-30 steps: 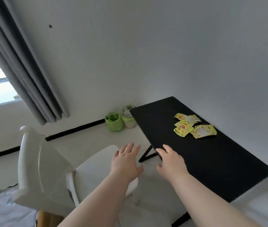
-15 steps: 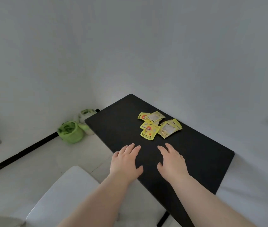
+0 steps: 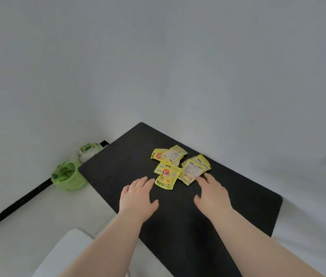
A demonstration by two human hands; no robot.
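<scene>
Several small yellow sachets (image 3: pixel 179 165) lie in a loose overlapping pile on a black table (image 3: pixel 244 198) set against a white wall. The nearest sachet (image 3: pixel 167 177) shows an orange cartoon print. My left hand (image 3: pixel 137 197) hovers flat with fingers straight, its fingertips just left of that sachet. My right hand (image 3: pixel 213 193) is also flat and open, its fingertips at the near edge of the right-hand sachet (image 3: pixel 193 170). Neither hand holds anything.
A green bin (image 3: pixel 67 176) lined with a bag stands on the pale floor left of the table, with a white bin (image 3: pixel 89 150) behind it. A white chair seat (image 3: pixel 64 254) shows at the lower left. A black skirting strip (image 3: pixel 12 206) runs along the wall.
The view has swung right from the curtain and chair onto the table. Both hands have moved forward over the black table, up to the pile of sachets.
</scene>
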